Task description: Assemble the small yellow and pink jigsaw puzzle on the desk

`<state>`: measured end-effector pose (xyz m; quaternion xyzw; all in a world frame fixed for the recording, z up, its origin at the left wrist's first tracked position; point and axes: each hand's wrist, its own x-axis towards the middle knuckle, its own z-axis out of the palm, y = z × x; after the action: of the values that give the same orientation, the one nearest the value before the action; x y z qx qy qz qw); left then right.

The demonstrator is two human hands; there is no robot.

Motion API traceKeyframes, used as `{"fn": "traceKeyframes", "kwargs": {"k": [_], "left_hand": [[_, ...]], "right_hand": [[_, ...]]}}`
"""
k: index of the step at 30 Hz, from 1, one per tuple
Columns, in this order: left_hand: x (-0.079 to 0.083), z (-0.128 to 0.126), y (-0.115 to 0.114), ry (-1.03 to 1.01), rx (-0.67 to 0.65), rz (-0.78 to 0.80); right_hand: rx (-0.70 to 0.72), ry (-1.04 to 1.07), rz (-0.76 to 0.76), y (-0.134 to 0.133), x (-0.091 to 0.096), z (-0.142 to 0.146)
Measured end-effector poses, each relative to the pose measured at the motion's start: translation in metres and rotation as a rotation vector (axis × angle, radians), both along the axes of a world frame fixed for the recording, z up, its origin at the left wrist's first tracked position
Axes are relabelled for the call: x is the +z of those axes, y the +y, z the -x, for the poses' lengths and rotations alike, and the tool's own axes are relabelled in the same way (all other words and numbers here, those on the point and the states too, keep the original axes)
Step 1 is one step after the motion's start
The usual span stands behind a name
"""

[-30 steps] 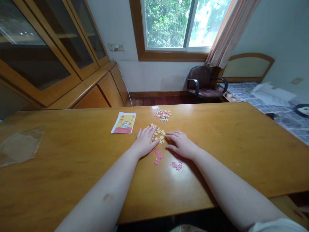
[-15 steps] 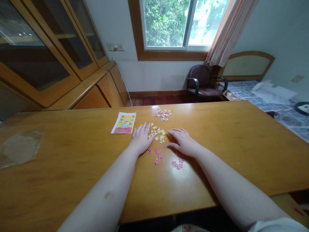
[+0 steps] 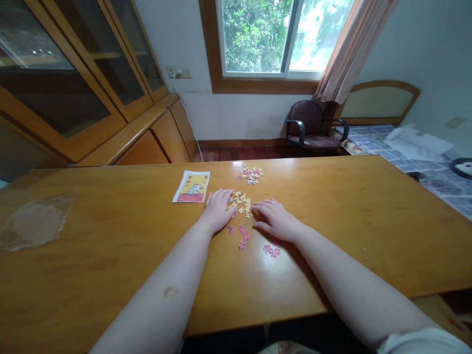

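Observation:
Between my hands lies a loose pile of yellow jigsaw puzzle pieces (image 3: 242, 202) on the wooden table. My left hand (image 3: 218, 210) rests at the pile's left edge, fingers stretched out and touching it. From the right, my right hand (image 3: 272, 216) reaches the pile with its fingertips, fingers extended and nothing gripped. Nearer to me are several pink puzzle pieces (image 3: 246, 236), and another pink group (image 3: 272, 250) sits below my right hand, partly covered by it. Beyond the yellow pile is a mixed heap of puzzle pieces (image 3: 251, 174).
A picture card (image 3: 191, 187) with a cartoon animal lies left of the pile. A clear plastic bag (image 3: 35, 221) is at the far left of the table (image 3: 121, 236). Behind the table stand a brown armchair (image 3: 311, 125), a bed (image 3: 435, 172) and a glass-door cabinet (image 3: 121, 105).
My right hand has moved left, bringing its fingertips to the yellow pieces. My left hand's fingers have drawn closer together at the pile. The view has shifted slightly.

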<state>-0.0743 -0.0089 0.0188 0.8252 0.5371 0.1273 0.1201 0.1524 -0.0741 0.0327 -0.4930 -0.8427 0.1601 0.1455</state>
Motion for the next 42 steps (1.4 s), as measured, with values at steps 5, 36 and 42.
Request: {"fn": "traceKeyframes", "kwargs": {"k": [5,36,42], "left_hand": [[0.011,0.001,-0.009,0.016,0.145,-0.090],[-0.001,-0.002,-0.007,0.136,-0.015,0.108],[-0.004,-0.005,-0.006,0.194,0.004,0.094]], "right_hand": [[0.068,0.006,-0.021,-0.001,0.010,-0.005],[-0.081,-0.082,0.062,0.008,-0.009,-0.001],[-0.099,-0.092,0.074,0.016,-0.012,0.001]]}}
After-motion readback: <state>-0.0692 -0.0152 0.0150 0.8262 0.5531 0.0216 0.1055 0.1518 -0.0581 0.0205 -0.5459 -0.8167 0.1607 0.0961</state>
